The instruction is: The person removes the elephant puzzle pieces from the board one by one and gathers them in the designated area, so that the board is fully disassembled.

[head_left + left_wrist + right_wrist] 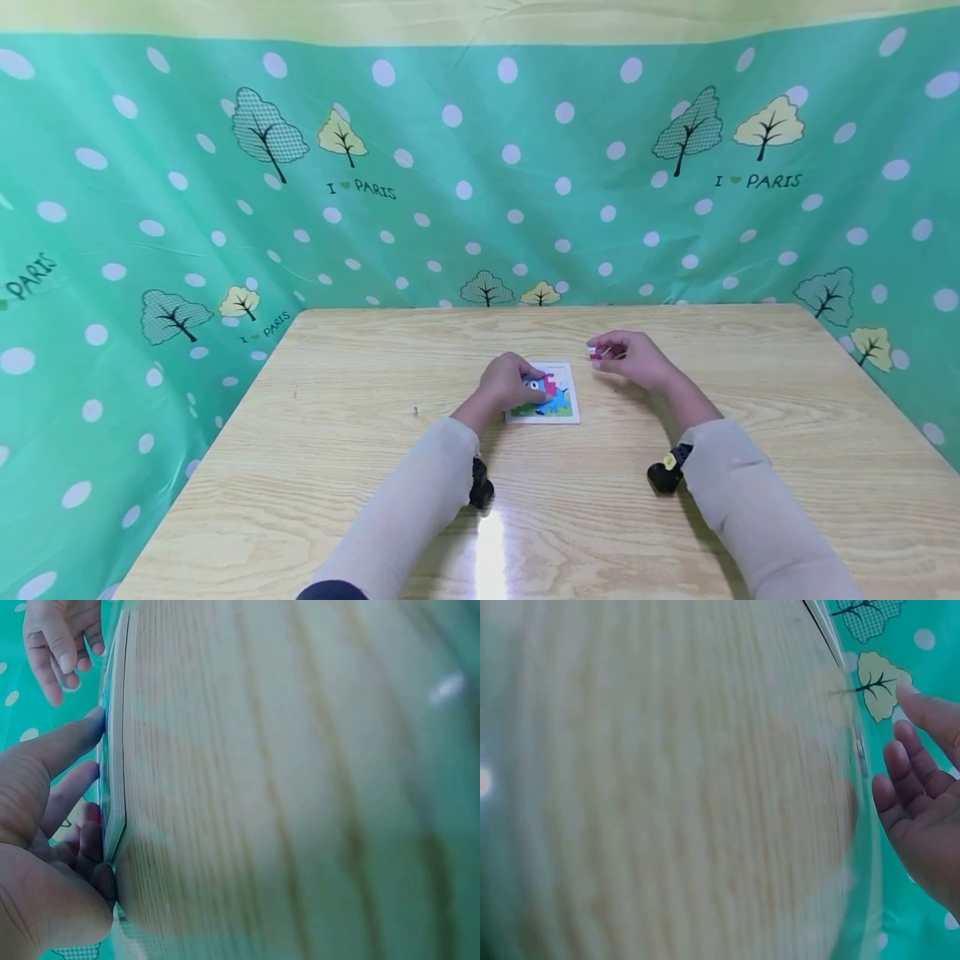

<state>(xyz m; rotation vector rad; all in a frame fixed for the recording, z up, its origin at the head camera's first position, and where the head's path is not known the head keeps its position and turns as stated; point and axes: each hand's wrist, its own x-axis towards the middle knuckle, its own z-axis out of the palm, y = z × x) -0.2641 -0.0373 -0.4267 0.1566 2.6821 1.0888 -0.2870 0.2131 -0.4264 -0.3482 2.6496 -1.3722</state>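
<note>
The small picture board (562,403) lies flat on the table, mostly right of the left hand (504,383), whose thumb and forefinger reach out straight and rest on its face rather than clenching it. A sideways push from that hand could skid the board over the smooth tabletop (390,483), and uneven pressure might lift a corner or shift what sits inside the border. The board looks thin and square, with a white rim, a blue creature with a round eye, some pink, and green along the bottom; a pale stepped patch beside the pink may be a gap. Just beyond its right side, a small red-and-white piece (595,354) shows at the fingertips of the right hand (636,358). That hand looks released, fingers loosely bent and thumb apart, though the wrist views are too oblique to settle whether it touches the piece. So slight a piece could be knocked away or flipped by an off-centre touch. Behind the table hangs a green dotted curtain (420,250).
</note>
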